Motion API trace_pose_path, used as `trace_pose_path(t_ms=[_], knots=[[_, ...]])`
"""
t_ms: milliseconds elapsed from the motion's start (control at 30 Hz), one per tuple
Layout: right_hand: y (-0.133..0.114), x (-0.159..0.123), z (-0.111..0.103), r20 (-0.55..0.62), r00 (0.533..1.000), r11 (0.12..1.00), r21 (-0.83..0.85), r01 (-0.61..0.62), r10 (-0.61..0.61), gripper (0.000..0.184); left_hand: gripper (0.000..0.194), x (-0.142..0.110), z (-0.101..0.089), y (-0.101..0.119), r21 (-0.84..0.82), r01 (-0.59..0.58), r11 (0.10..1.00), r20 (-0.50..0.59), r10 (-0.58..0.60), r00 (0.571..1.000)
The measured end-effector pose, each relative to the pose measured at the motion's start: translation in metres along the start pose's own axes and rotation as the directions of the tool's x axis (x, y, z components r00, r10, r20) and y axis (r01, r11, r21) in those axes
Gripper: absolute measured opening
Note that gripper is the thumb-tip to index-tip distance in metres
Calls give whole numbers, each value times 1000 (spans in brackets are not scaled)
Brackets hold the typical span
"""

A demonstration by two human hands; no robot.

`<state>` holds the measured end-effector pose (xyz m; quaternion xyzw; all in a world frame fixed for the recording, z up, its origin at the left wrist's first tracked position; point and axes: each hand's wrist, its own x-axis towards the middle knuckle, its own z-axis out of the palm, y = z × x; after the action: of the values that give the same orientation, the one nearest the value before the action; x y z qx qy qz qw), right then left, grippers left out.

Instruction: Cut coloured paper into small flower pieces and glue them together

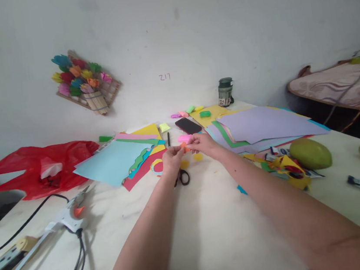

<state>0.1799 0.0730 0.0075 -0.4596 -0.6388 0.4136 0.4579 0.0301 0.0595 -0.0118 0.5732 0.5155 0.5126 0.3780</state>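
Observation:
Both my hands meet over the middle of the table, pinching a small orange piece (186,148), which looks like paper or clay. My left hand (172,158) grips its left side, and my right hand (201,144) has its right side between the fingertips. Just beyond them lies a bright pink piece (185,138). Below my left hand, black-handled scissors (184,178) rest on the table, their blades hidden. Small yellow pieces (198,156) lie under my hands. A ring of coloured paper (153,167) is left of my left hand. A black pen (168,139) lies behind it.
Coloured sheets (104,159) lie at left, more sheets (257,125) at right. A phone (188,125) and a green bottle (225,92) stand farther back. At left are a red bag (39,165) and a glue gun (68,216) with cords; at right, paper scraps (290,167) and green fruit (311,154).

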Motion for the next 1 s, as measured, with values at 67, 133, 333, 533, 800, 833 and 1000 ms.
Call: trace_pose_path(t_ms=[67, 133, 333, 533, 800, 833, 1000], knots=[[0, -3, 1, 11, 1000, 995, 96, 21, -22, 18, 26, 1, -3, -3, -103, 12, 995, 60, -6, 998], [1, -4, 0, -6, 999, 978, 203, 37, -36, 20, 29, 2, -5, -5, -147, 9, 989, 86, 3, 996], [2, -3, -6, -66, 990, 938, 333, -94, 123, 26, 34, 0, -6, -1, -160, -2, 987, 156, 28, 987], [10, -3, -3, 44, 986, 933, 319, -167, 162, 47, 38, -4, -6, 2, -165, -4, 986, 179, 34, 983], [13, -4, 4, -70, 997, 983, 181, 42, -30, 37, 38, -4, -7, 2, -159, 16, 987, 192, 16, 981], [12, -4, 5, -81, 996, 984, 174, 39, -25, 37, 38, -4, -7, 1, -172, 24, 985, 198, 10, 980], [6, -7, 13, -132, 991, 982, 187, 39, -14, 33, 38, -2, -7, -2, -196, 62, 979, 209, -20, 978]])
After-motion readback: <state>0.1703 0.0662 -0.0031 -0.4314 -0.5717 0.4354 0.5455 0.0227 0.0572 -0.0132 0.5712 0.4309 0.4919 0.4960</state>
